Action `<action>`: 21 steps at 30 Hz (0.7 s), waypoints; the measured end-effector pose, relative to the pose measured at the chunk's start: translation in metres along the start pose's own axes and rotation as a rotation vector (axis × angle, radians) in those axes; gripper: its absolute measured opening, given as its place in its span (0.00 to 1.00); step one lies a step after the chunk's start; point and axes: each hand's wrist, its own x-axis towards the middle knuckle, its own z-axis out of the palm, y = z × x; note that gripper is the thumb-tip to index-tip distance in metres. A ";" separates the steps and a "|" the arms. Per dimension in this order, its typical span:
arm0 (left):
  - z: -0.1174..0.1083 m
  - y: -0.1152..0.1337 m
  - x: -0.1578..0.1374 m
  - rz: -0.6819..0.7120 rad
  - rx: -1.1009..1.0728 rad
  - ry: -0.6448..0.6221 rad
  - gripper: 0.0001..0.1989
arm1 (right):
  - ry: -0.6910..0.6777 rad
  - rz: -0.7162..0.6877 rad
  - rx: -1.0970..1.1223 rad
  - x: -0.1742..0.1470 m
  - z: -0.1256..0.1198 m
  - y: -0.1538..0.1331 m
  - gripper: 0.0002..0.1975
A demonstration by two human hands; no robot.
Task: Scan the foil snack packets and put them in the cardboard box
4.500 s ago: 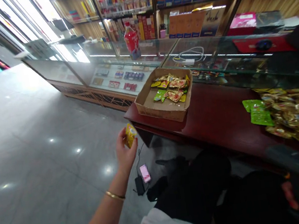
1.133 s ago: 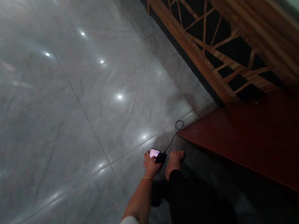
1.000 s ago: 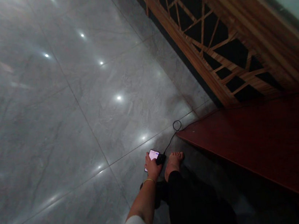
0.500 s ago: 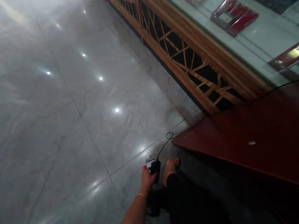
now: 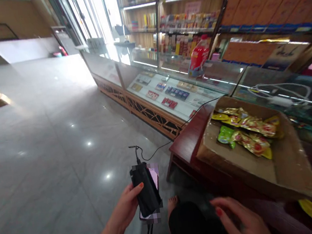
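Plainly, left hand [image 5: 127, 203] grips black device [image 5: 146, 193] over open floor [image 5: 57, 176], right hand [image 5: 240, 219] loose near box edge [image 5: 255, 176].

Black device [image 5: 146, 191], pink phone screen [image 5: 154, 177], gold, yellow and green packets [image 5: 253, 142], brown carton [image 5: 290, 166], dark-red table [image 5: 186, 140]

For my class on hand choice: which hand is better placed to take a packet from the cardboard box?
Probably the right hand: it looks free and is nearer the box. The left hand holds a black device over a phone.
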 end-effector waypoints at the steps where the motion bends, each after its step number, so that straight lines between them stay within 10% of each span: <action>1: 0.019 0.019 -0.011 0.007 0.000 -0.021 0.25 | -0.016 0.144 0.188 0.010 0.010 -0.009 0.15; 4: 0.075 0.060 -0.031 0.022 0.042 -0.089 0.21 | -0.128 0.413 0.705 0.039 0.044 -0.042 0.32; 9: 0.136 0.092 -0.034 -0.038 0.041 -0.228 0.17 | -0.074 0.378 1.064 0.056 0.057 -0.072 0.39; 21: 0.117 0.126 -0.022 -0.138 -0.302 -0.137 0.15 | 0.121 0.324 1.069 0.046 0.026 -0.057 0.38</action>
